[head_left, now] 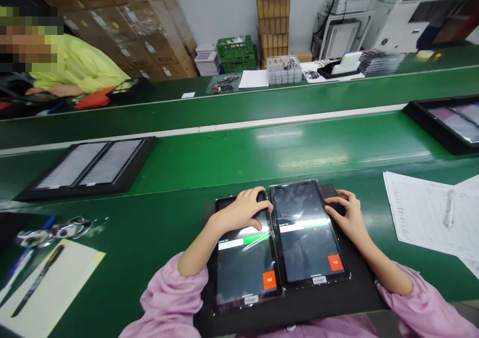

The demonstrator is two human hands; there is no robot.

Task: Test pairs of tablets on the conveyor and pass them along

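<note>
The left hand (pixel 245 210) lies palm down with its fingers spread loosely over the top of the left tablet (pixel 243 270), fingertips reaching towards the seam where it meets its neighbour. The right hand (pixel 346 215) sits at the outer edge of the right tablet (pixel 310 248), fingers half curled with their tips on the rim, pinching nothing. Both tablets lie flat, side by side and touching, in a black tray (pixel 359 288) on the green worktop (pixel 149 238) just in front of the person. Each screen is lit with a test page showing a green bar and an orange Fail button, so the check looks to be under way, with neither unit lifted out. Printed sheets (pixel 430 213) lie to the right, and another loaded tray (pixel 90 166) rests on the belt beyond
</note>
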